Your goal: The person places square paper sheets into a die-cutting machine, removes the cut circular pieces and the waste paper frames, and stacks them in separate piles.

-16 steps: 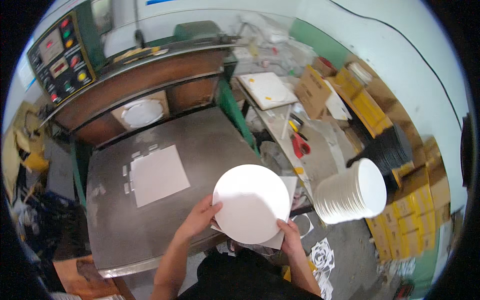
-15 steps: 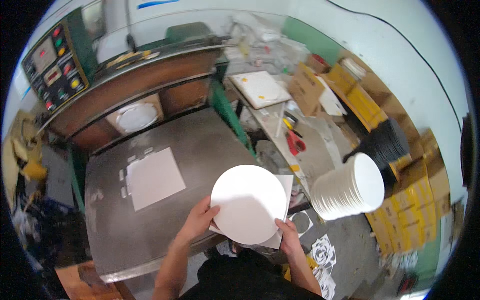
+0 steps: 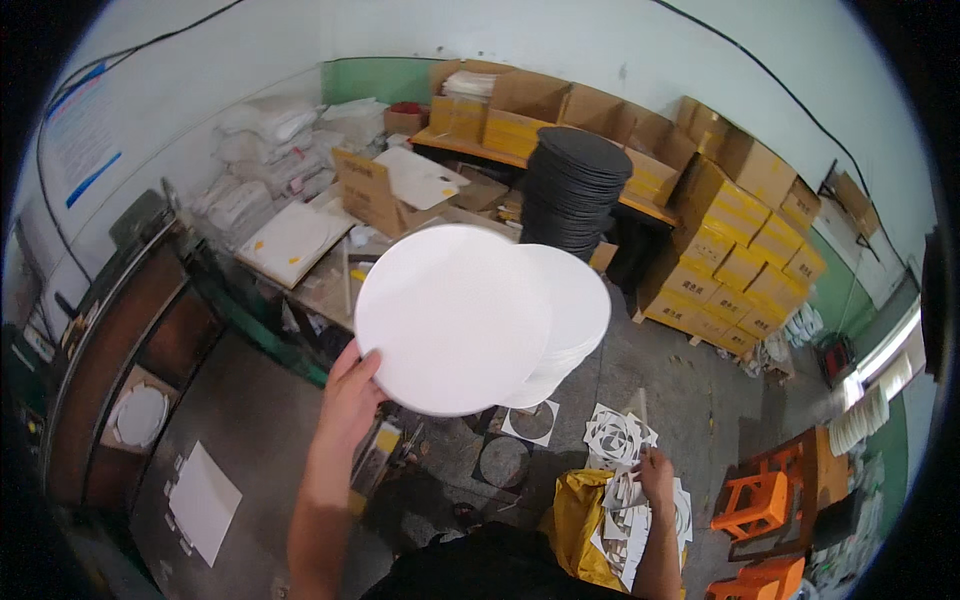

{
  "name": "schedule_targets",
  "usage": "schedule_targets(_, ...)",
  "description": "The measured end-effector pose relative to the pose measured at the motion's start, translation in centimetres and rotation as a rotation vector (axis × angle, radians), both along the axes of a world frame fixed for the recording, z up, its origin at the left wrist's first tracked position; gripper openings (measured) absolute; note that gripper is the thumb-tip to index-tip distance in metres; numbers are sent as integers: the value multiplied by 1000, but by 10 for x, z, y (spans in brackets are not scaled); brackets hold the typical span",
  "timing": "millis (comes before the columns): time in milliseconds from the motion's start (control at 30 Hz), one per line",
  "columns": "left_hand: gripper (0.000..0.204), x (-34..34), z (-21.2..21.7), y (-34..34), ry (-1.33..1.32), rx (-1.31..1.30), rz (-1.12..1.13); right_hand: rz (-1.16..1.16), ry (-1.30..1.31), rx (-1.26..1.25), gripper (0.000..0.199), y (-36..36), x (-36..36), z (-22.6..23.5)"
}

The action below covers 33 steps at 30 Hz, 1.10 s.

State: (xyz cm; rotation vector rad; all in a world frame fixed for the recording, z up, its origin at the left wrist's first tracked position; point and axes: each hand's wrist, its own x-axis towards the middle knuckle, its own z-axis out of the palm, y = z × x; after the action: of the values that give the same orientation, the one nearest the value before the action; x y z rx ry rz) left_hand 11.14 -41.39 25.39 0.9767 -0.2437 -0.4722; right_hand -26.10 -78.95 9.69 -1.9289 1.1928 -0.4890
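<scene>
My left hand grips the lower left edge of a flat white disc, thumb on top. Behind the disc, and partly hidden by it, stands a tall stack of white discs. Low on the right, my right hand is closed beside a pile of white cut-out scraps. Its fingers seem to pinch a thin white offcut, somewhat blurred against the pile. Under part of the scraps lies a yellow bag.
A press table with a white square sheet is at left. Beyond the discs are a cluttered worktable, a stack of black discs and piled cartons. Orange stools stand right. A cut-out square lies on the floor.
The view has swung right, away from the press. My right hand has left the disc and moved down right to the scraps; the disc stays in my left hand alone.
</scene>
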Motion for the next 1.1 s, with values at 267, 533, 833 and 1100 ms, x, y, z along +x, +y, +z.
schedule_targets(267, 37, 34, 14, -178, -17, 180, -228, -251, 786, -360, 27, -66, -118, -95)
schedule_targets(533, 39, 29, 2, -200, 27, 371, -265, 149, 1142, 341, 58, -6, -157, -298)
schedule_targets(833, 46, -5, 48, -132, -912, 1148, 360, 337, 394, 1106, 24, 19, 39, -342)
schedule_targets(1100, 34, -233, -221, 170, 3, 1322, 401, 470, 588, 997, 22, 42, 152, -279)
